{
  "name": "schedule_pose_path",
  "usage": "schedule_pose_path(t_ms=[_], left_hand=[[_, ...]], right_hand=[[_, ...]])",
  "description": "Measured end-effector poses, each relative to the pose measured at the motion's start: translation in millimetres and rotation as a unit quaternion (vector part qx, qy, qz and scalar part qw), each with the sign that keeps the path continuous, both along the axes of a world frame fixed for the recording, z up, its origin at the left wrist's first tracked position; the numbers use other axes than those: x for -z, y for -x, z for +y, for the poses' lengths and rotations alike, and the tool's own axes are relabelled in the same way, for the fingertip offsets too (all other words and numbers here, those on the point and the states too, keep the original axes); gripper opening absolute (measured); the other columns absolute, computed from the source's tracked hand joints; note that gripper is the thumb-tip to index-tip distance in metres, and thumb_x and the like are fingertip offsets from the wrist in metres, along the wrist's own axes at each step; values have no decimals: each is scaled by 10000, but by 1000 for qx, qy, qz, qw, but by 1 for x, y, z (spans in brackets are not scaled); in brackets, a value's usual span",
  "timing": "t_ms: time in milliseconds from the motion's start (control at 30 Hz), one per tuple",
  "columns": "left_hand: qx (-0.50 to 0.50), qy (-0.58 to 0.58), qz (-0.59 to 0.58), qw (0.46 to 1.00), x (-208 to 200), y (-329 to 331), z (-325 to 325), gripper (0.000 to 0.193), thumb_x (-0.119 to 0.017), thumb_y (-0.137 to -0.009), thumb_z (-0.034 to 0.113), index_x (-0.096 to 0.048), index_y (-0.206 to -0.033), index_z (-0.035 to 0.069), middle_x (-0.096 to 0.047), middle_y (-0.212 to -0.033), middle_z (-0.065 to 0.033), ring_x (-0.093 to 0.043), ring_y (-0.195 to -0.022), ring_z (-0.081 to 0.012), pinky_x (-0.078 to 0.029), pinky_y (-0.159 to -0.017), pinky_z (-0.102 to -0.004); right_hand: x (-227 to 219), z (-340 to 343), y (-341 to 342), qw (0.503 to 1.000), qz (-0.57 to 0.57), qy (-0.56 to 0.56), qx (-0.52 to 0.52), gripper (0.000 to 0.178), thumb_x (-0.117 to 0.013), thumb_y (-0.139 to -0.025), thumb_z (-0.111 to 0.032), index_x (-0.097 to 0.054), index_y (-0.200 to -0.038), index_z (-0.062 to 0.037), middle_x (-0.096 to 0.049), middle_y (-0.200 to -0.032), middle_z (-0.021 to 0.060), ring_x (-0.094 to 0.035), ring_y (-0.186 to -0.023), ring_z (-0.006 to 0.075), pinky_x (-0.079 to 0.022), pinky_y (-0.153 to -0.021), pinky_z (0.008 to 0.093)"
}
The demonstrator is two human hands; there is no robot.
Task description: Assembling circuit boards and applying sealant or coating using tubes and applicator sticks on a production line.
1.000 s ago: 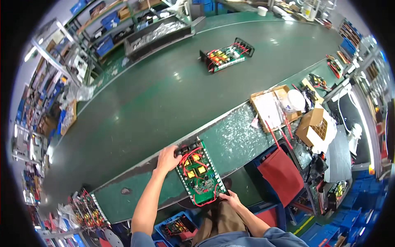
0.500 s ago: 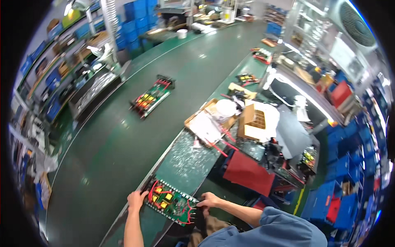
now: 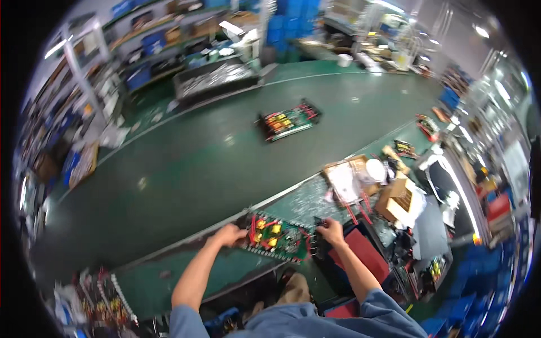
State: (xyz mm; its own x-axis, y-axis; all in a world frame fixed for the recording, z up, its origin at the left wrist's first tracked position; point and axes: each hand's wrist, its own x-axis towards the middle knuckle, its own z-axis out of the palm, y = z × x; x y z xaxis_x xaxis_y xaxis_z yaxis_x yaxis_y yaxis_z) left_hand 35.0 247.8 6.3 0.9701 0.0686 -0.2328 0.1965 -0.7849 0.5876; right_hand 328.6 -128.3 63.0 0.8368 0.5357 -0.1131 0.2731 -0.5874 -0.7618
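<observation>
A green circuit board (image 3: pixel 288 239) with yellow transformers, red wires and metal tabs along its long edges is held up between my hands, above the near workbench ledge. My left hand (image 3: pixel 230 234) is closed on its left end. At the other end, my right hand (image 3: pixel 332 231) pinches the board by its black end part. Some of the fingers are hidden, and motion softens the detail. A similar board (image 3: pixel 288 121) with yellow parts and red wires lies beyond, on the wide green surface.
To the right are an open carton (image 3: pixel 395 201), a white tub (image 3: pixel 376 169) and a red panel (image 3: pixel 362 253). More boards (image 3: pixel 107 304) stand at lower left. Across the green surface (image 3: pixel 186 186), a dark bin (image 3: pixel 217 79) with plastic-wrapped contents stands before shelves.
My view has turned left, so the surroundings shift right in the picture. The board, still in both hands, lies more level across the view.
</observation>
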Motion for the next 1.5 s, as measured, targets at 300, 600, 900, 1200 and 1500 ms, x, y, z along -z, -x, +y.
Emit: schedule_pose_path(t_ms=[300, 600, 900, 1200, 1500], left_hand=[[-323, 296, 92, 894, -87, -167, 55, 405, -641, -982, 366, -683, -978, -37, -714, -861, -112, -689, -683, -174, -571, -557, -317], [-441, -15, 47, 896, -37, -470, 144, 780, -425, -999, 607, -585, -1266, -108, -598, -1296, -342, -578, -1245, -453, -460, -1044, -499], [-509, 18, 89, 856, 2, -516, 188, 558, -618, -909, 475, -734, -1008, -62, -728, -1071, -251, -720, -1024, -357, -559, -931, -447], [-523, -9, 135, 842, -75, -370, 181, 504, -773, -804, 406, -718, -864, -91, -737, -802, -172, -722, -595, -263, -600, -592, -380], [-609, -21, 167, 775, -103, 11, 152, 509, -791, -745, 394, -729, -919, -81, -750, -927, -204, -746, -831, -287, -587, -742, -396]], right_hand=[[47, -43, 29, 940, 279, -144, 133, 425, -596, -1024, -405, -661, -979, 13, -588, -785, -16, -562, -687, 93, -472, -622, 288], [43, -55, -3, 947, 310, -11, 83, 377, -605, -999, -328, -621, -987, 48, -636, -823, 127, -542, -800, 157, -479, -748, 354], [63, -58, -14, 954, 297, 29, 31, 471, -596, -993, -417, -548, -898, 42, -581, -777, 241, -568, -718, 379, -463, -699, 450], [28, -35, -28, 958, 278, 46, -45, 428, -522, -1026, -378, -623, -1120, 28, -664, -972, 303, -643, -972, 472, -495, -830, 475], [58, -50, -9, 990, 125, 63, -12, 641, -517, -1005, -480, -632, -996, 151, -632, -816, 277, -576, -858, 211, -482, -813, 440]])
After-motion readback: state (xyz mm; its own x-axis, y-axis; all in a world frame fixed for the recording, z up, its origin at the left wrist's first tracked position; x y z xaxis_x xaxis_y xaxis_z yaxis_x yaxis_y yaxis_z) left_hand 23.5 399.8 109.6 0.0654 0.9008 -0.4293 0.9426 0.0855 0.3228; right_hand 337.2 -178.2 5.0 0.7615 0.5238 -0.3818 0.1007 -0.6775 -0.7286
